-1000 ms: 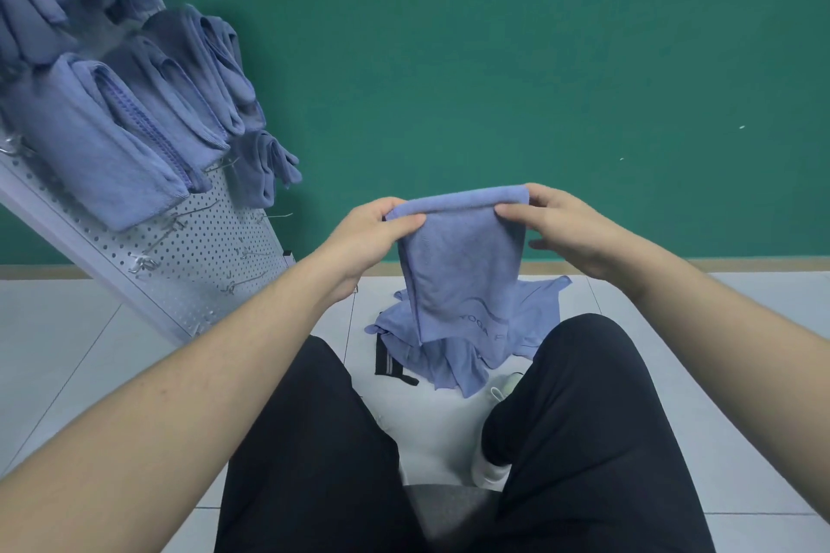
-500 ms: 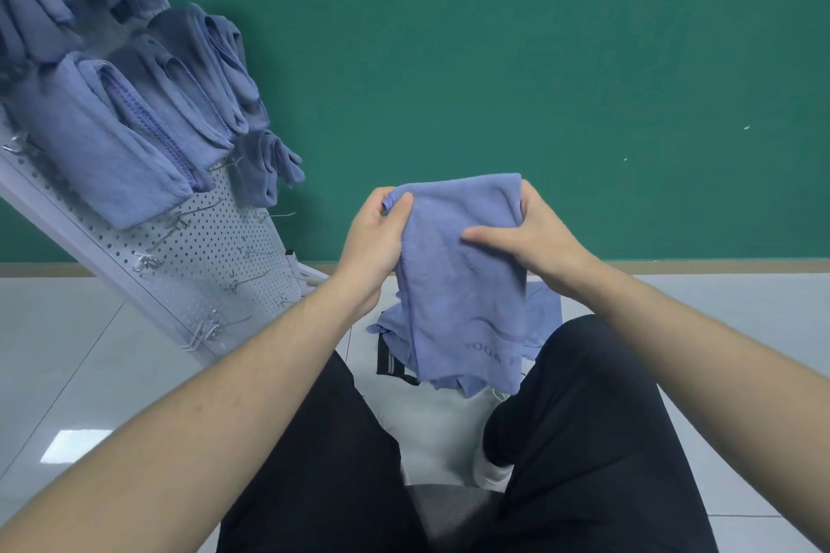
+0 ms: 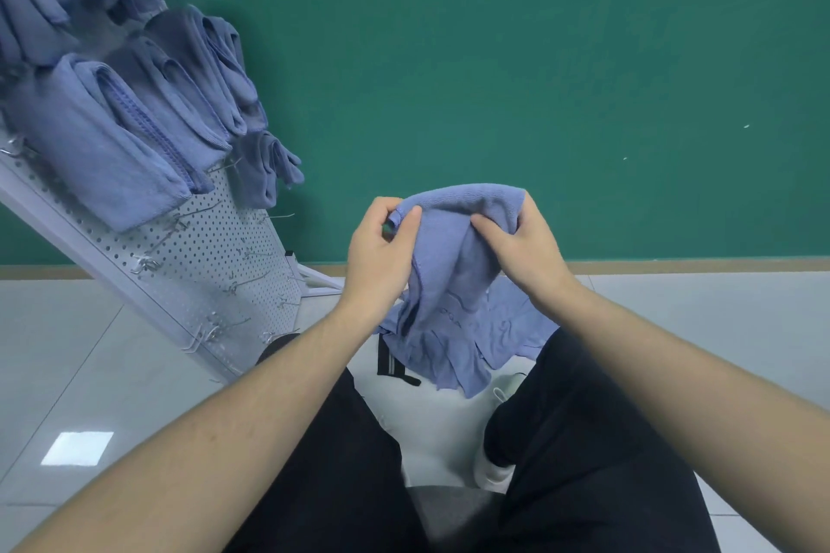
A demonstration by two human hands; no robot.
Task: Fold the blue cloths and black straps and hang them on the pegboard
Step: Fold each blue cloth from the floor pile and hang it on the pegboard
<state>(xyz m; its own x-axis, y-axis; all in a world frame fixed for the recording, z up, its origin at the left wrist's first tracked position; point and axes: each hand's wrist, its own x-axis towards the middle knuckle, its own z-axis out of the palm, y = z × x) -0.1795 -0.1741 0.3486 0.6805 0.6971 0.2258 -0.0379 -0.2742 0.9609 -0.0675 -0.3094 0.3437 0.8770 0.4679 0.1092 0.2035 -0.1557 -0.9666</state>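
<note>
Two hands are engaged on one blue cloth [image 3: 453,256], which is held up in front of the green wall [image 3: 539,58], above the knees. The upper left corner is pinched by the left hand [image 3: 381,256] between thumb and curled fingers. The upper right part is gripped by the right hand [image 3: 516,247], fingers curled into the fabric (the fold line is bunched there). The cloth's lower edge hangs down over a heap of loose blue cloths [image 3: 507,328] lying on the tiled floor [image 3: 67,350]. A black strap [image 3: 388,361] is seen at the heap's left edge. Folded blue cloths [image 3: 112,148] are hung on the hooks of the white pegboard [image 3: 224,256] at left, which appears tilted in the view.
</note>
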